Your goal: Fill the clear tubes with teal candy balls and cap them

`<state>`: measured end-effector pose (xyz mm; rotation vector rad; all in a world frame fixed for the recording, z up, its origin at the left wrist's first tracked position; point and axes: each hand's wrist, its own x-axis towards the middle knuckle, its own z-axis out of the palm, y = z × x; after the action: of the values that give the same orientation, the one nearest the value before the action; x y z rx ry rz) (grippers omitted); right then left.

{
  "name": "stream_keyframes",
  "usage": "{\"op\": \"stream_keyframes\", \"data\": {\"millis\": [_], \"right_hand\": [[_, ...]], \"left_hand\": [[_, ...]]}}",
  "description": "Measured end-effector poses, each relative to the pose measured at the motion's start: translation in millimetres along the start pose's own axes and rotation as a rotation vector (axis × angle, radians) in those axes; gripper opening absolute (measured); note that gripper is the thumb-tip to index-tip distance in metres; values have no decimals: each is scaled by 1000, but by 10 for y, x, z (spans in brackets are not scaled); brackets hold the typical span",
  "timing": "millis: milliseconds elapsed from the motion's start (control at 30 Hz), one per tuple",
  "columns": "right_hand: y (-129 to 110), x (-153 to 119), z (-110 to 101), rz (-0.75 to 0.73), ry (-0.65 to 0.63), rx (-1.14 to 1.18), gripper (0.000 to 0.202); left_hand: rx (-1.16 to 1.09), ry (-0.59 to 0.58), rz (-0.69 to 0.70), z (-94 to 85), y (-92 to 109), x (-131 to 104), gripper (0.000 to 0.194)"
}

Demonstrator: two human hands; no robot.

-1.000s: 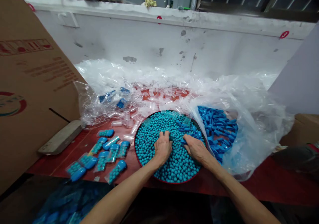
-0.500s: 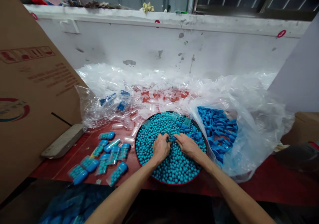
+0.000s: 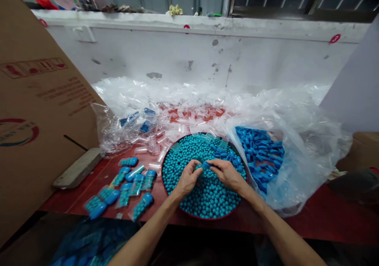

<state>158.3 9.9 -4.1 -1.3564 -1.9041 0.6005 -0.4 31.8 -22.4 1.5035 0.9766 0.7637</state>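
A round red-rimmed tray [image 3: 164, 179] full of teal beads [image 3: 207, 199] stands near the table's front edge. Above the beads, my left hand [image 3: 189, 176] is closed on a small clear container [image 3: 199, 165]. My right hand [image 3: 224, 173] pinches a blue cap [image 3: 206, 165] beside the container, thumb and fingers together. More blue caps [image 3: 226, 154] lie on the beads at the tray's right side. Left of the tray, several bead-filled containers with blue caps [image 3: 142, 206] rest on the table.
Clear tubes [image 3: 180, 130] are heaped behind the tray. An open plastic bag [image 3: 299, 171] with blue caps [image 3: 263, 151] lies at the right. A cardboard box [image 3: 44, 100] stands at the left, by a grey block [image 3: 77, 168] on the red table [image 3: 310, 222].
Both hands have lifted slightly off the beads, and the blue cap and clear container between them show more clearly. The view has shifted a little.
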Motion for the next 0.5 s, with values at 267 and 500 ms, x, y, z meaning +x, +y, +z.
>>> {"op": "stream_keyframes", "data": {"millis": [267,500], "right_hand": [[-64,-104,49,142,16,93,25],[-55,-245,124,11,53,-34,23]], "left_hand": [[-177,-25,-67,161,-44,-112,35],[-166,-45,-29,121,-64,-174,43]]}}
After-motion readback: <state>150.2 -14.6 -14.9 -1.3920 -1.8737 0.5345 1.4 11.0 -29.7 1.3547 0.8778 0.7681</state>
